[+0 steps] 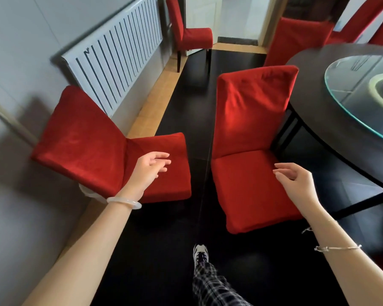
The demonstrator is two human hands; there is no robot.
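Head view, single frame.

- Left hand (149, 167): held out in front of the seat of the left red chair (82, 146). Fingers (163, 155) are slightly spread and loosely bent, and nothing is gripped. Contact with the seat cannot be told.
- Right hand (294, 182): held out over the seat of the right red chair (252, 120), near its right edge. Fingers (282, 167) are relaxed, a little apart and gently curved, pointing left, and nothing is pinched or held. Contact with the seat cannot be told here either.
- Left red chair: placed with its back toward the wall, just beside the white radiator (117, 60), seat pointing toward the middle of the dark floor (186, 96).
- Right red chair: placed upright just beside the dark round table (314, 69), seat toward the camera. The two chairs are separated by a strip of floor.
- A glass turntable (352, 89) is seen on the table.
- A pale bangle (124, 202) is worn on the left wrist, and a thin bracelet (338, 248) on the right forearm.
- One shoe (200, 253) and a checked trouser leg (210, 283) are seen on the floor between the arms.
- A third red chair (195, 36) is noted far off by the doorway, and a fourth red chair (296, 38) behind the table edge.
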